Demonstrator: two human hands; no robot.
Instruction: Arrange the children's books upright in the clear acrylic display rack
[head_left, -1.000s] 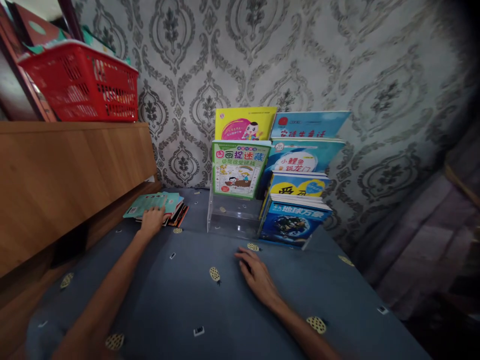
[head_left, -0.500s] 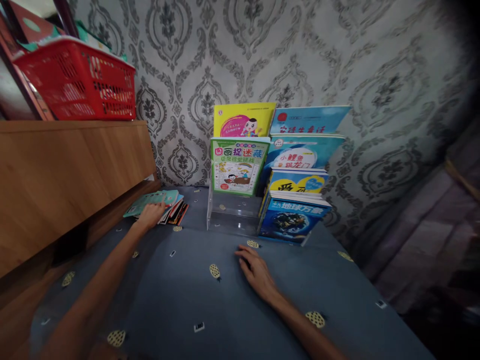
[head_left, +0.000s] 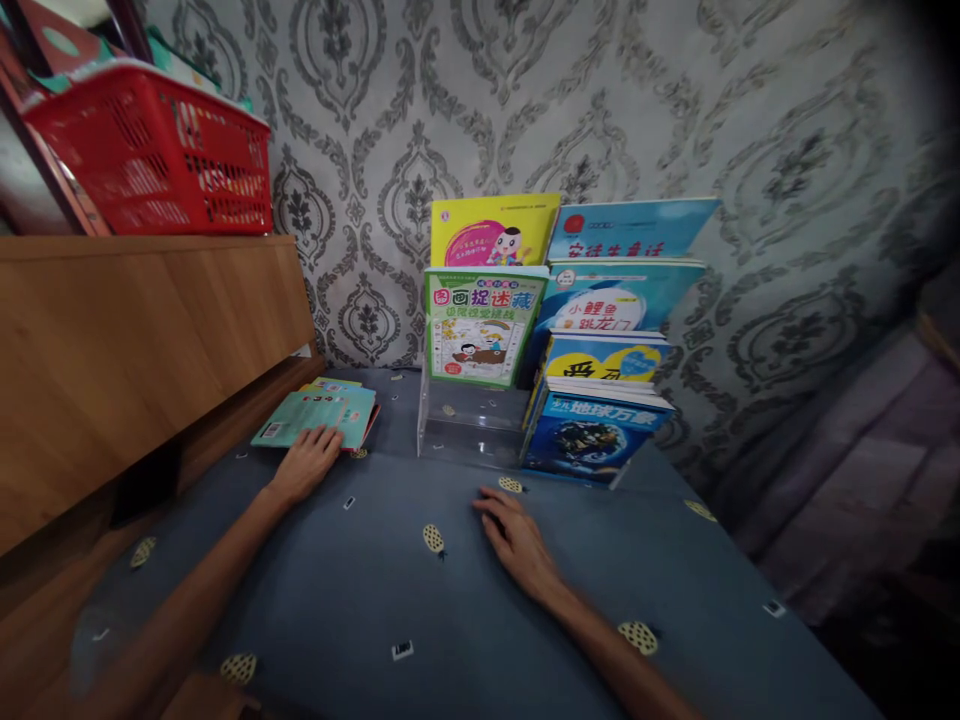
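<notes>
My left hand (head_left: pixel 306 462) is at the near edge of a teal book (head_left: pixel 330 410) lying on a small stack at the left. Its fingers lie over the cover, and the thumb is hidden. A yellow-edged book (head_left: pixel 330 384) peeks out behind it. My right hand (head_left: pixel 517 535) rests on the cloth with fingers loosely apart, holding nothing. Beyond it stands a clear acrylic book rack (head_left: pixel 469 440). A green-bordered picture book (head_left: pixel 484 330) and a yellow book (head_left: pixel 491 230) stand in its left column. The right column holds several blue books, with an earth-cover book (head_left: pixel 592 437) in front.
The grey-blue cloth (head_left: pixel 360 570) with pineapple prints covers the surface. A wooden cabinet (head_left: pixel 150 350) rises at the left, carrying a red plastic basket (head_left: pixel 187 160). Patterned wallpaper (head_left: pixel 367 230) is behind the rack, and a pale curtain (head_left: pixel 840 450) hangs at the right.
My left hand has moved down to the near edge of the stack. The teal book has shifted right and turned, covering the darker books beneath. My right hand stays nearly still.
</notes>
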